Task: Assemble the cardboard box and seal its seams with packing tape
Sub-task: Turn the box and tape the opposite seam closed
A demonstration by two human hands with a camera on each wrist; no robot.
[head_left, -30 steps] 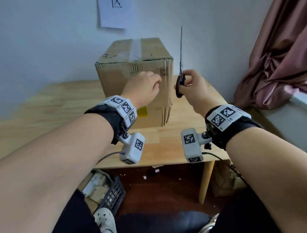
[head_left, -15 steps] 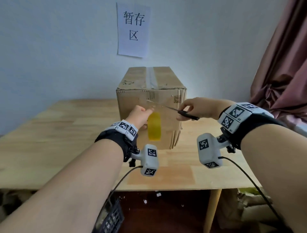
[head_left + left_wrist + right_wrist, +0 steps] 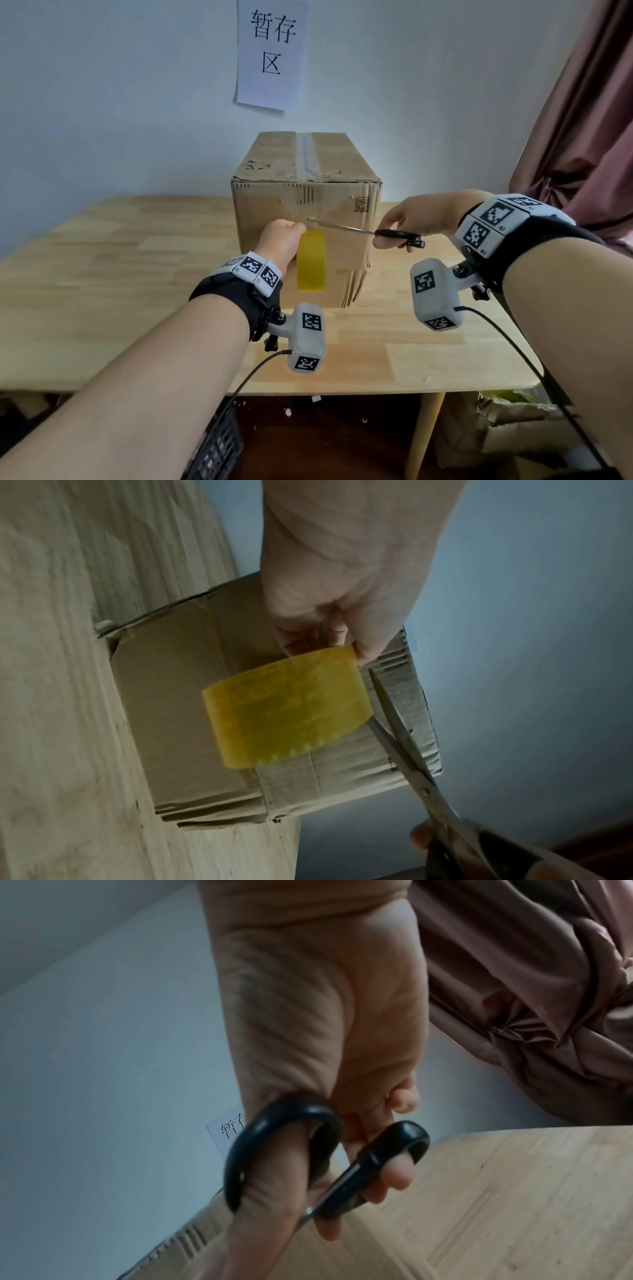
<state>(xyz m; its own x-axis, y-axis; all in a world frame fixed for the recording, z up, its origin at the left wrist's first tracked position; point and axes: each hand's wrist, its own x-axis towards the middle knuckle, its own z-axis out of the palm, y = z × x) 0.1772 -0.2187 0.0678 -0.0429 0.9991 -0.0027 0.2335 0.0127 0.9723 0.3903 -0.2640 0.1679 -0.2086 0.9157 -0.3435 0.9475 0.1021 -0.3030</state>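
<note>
1. Since half a second ago little has shifted: the scissors (image 3: 363,230) already lay level then, and now their tips have crept a touch closer to the left hand (image 3: 281,240); a second ago they stood upright, blades to the ceiling.
2. The cardboard box (image 3: 305,219) stands closed on the counter (image 3: 137,274), against the wall, with a strip of tape down its top seam and over onto the near face.
3. The left hand is clenched round the top of the yellow packing tape roll (image 3: 311,260), holding it up before the box's near face, just off the cardboard.
4. The right hand (image 3: 421,219) has thumb and fingers through the black loops of the scissors, grasping them. From the left wrist the blades (image 3: 394,723) look slightly parted.
5. What matters: the blades lie level, running from the right hand leftward, their tips just above the roll and right beside the left knuckles. The tape stretch from box to roll should run downward, crosswise to the blades, though I cannot make it out clearly.
6. I judge the cut is next; the right hand does it, and the nearness of those left fingers is the risk.
</note>
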